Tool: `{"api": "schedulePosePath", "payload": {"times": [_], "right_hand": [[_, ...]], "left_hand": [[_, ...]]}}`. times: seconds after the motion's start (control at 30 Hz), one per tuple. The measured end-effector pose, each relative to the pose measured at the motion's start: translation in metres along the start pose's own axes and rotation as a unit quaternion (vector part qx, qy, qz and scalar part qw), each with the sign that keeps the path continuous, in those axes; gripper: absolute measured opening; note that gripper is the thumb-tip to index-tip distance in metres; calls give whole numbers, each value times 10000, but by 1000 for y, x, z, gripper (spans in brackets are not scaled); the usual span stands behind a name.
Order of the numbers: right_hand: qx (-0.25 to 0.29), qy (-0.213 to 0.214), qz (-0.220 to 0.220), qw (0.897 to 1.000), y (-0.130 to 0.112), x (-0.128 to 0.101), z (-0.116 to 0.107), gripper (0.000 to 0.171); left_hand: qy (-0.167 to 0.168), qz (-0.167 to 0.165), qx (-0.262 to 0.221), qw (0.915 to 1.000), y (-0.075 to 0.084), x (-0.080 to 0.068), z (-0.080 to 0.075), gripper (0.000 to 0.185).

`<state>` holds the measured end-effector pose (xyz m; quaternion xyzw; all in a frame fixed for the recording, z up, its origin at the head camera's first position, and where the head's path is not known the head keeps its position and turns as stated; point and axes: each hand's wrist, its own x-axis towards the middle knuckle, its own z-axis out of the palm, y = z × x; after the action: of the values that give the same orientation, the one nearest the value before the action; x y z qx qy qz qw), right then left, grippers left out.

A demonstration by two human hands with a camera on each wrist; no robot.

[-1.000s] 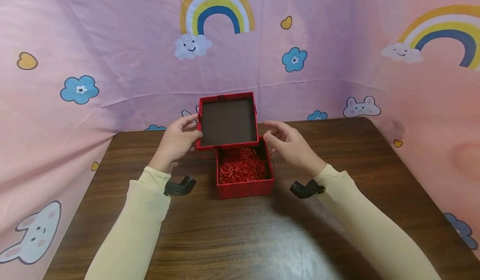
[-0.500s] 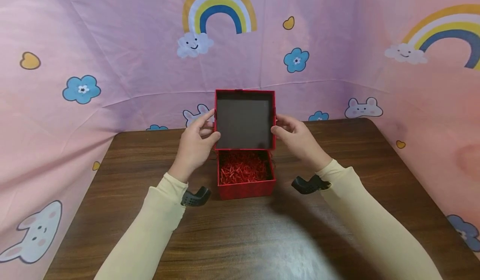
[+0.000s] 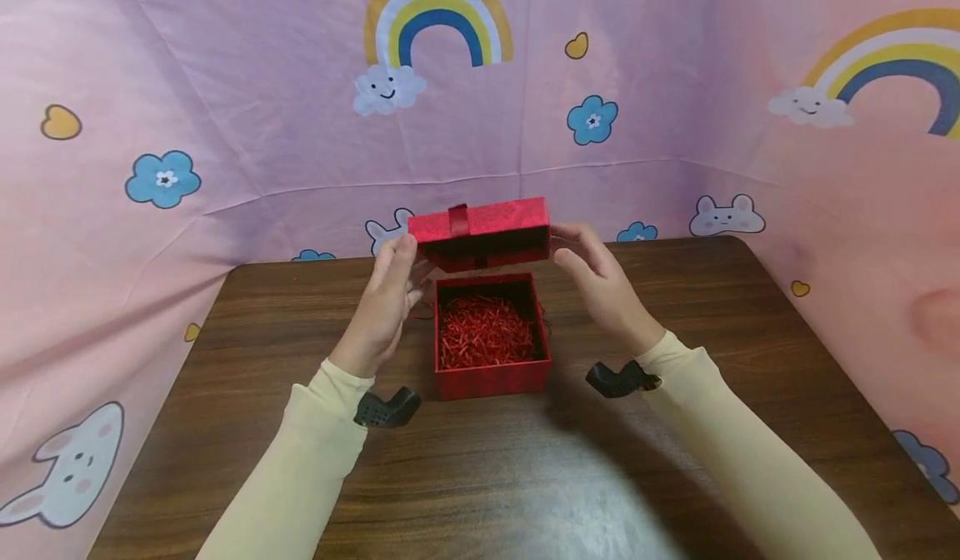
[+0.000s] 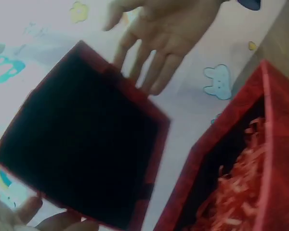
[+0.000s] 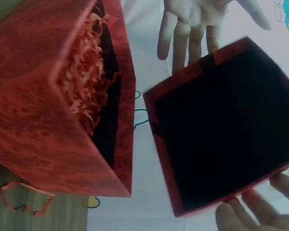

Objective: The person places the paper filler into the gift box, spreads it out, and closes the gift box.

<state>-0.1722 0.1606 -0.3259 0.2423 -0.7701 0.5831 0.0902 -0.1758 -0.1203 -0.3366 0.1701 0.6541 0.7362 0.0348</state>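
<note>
A red patterned lid [image 3: 487,217] hangs tilted above the back of an open red box [image 3: 492,381], its dark inside [image 4: 86,130] turned toward both wrist views. My left hand [image 3: 381,306] holds the lid's left end, thumb at the near corner and fingers lower down. At the opposite end, my right hand [image 3: 603,285] touches the side with extended fingers [image 4: 159,72], its thumb apart from the lid. Shredded red paper [image 3: 487,331] fills the bottom of the box. A dark ribbon tab [image 3: 458,220] crosses the lid's front wall.
The box stands on a dark wood-grain table [image 3: 480,477]. A thin red cord [image 5: 26,197] lies beside it. Pink and purple cloth [image 3: 300,85] with rainbows and flowers hangs behind the table and along its sides.
My left hand brought the lid rightward over the box, where my right hand met its other side. Since then the lid has tipped, so its front outer wall now faces the head view.
</note>
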Motion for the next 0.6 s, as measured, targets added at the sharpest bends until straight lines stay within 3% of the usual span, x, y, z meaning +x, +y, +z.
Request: {"api": "schedulePosePath", "payload": {"times": [0.13, 0.23, 0.33, 0.47, 0.6], "right_hand": [[154, 20, -142, 9998, 5, -6, 5, 38], [482, -16, -134, 9987, 10, -12, 7, 37], [792, -79, -194, 9966, 16, -20, 7, 39], [781, -293, -252, 9962, 22, -36, 6, 58], [379, -630, -106, 9972, 25, -51, 10, 73]], "left_hand": [[463, 298, 818, 9951, 2, -8, 6, 52], [520, 755, 1354, 9865, 8, -16, 9, 50], [168, 1120, 1546, 9815, 9, -28, 7, 52], [-300, 1081, 1738, 9784, -6, -42, -4, 59], [-552, 980, 1862, 9760, -30, -53, -13, 60]]}}
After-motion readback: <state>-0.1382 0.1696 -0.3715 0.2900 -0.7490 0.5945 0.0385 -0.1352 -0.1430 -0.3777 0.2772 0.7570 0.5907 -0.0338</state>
